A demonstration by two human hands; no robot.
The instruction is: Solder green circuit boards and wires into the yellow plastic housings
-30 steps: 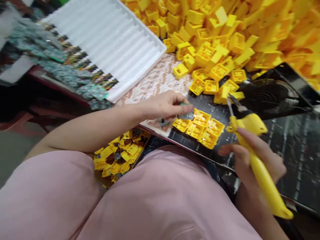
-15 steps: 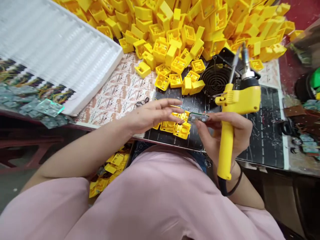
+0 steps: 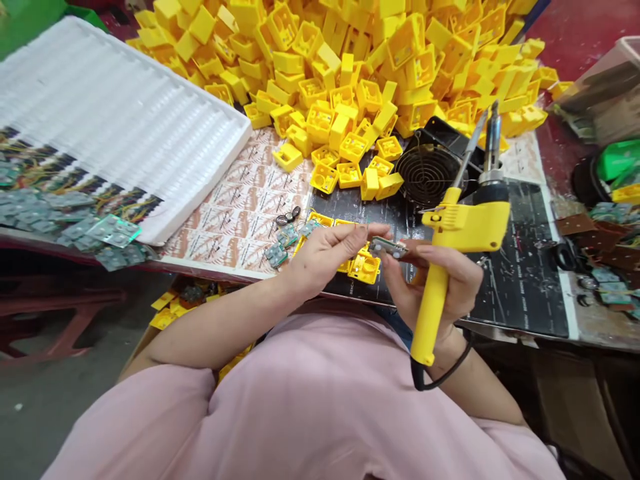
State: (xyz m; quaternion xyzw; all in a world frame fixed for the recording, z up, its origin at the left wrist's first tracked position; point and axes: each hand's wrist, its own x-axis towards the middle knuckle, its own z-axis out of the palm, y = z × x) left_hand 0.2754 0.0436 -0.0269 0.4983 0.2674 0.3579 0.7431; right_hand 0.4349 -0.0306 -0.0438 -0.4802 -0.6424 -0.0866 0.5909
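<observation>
My right hand [image 3: 445, 287] is closed around the yellow handle of a soldering gun [image 3: 465, 223], whose metal tip points up and away. The same hand pinches a small circuit board [image 3: 389, 247] between thumb and fingers. At the board's left edge is my left hand [image 3: 333, 250], its thumb and fingers pressed together; whatever they pinch is too small to make out. Below the hands lie open yellow housings [image 3: 364, 268], partly covered by my left hand. Several loose circuit boards [image 3: 287, 235] rest left of them.
Yellow housings [image 3: 320, 120] form a large heap at the back. A black fan [image 3: 427, 170] stands before it. On the left, a white foam tray [image 3: 200, 180] carries wired parts, beside stacked circuit boards [image 3: 75, 213]. More boards [image 3: 615, 290] lie at right.
My left hand has closed from spread fingers into a pinch beside the circuit board. My right hand still holds the board and soldering gun. The view has shifted slightly, uncovering loose boards at left.
</observation>
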